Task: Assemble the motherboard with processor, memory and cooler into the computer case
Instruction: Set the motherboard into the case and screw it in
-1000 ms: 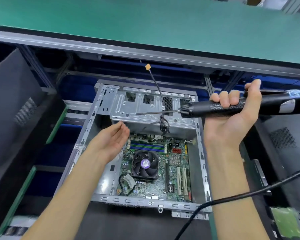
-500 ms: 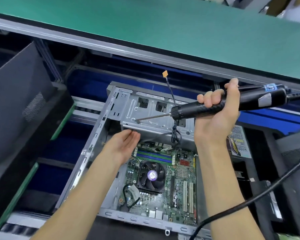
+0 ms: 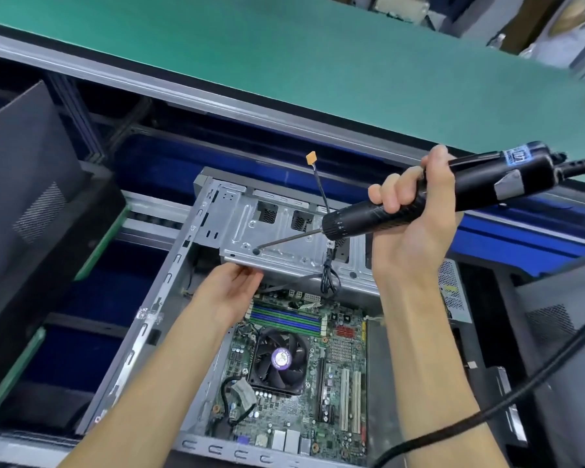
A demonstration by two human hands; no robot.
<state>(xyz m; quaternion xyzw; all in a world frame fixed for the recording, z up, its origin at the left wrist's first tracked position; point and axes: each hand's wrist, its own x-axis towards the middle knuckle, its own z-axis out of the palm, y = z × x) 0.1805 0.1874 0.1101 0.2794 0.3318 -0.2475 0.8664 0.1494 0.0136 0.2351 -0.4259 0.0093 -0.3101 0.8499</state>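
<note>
Right grip (image 3: 416,228) clenched round screwdriver (image 3: 419,201) above motherboard (image 3: 331,376); left grip (image 3: 230,292) released.

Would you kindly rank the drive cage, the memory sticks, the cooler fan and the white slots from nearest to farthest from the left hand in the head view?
From the left hand:
1. Drive cage: touching, just above the fingers.
2. Memory sticks: just right of the palm.
3. Cooler fan: lower, mid-board.
4. White slots: farthest, lower right.

Single head view looks steeply down, close over the computer case (image 3: 196,251), edges perhaps blurred
</note>
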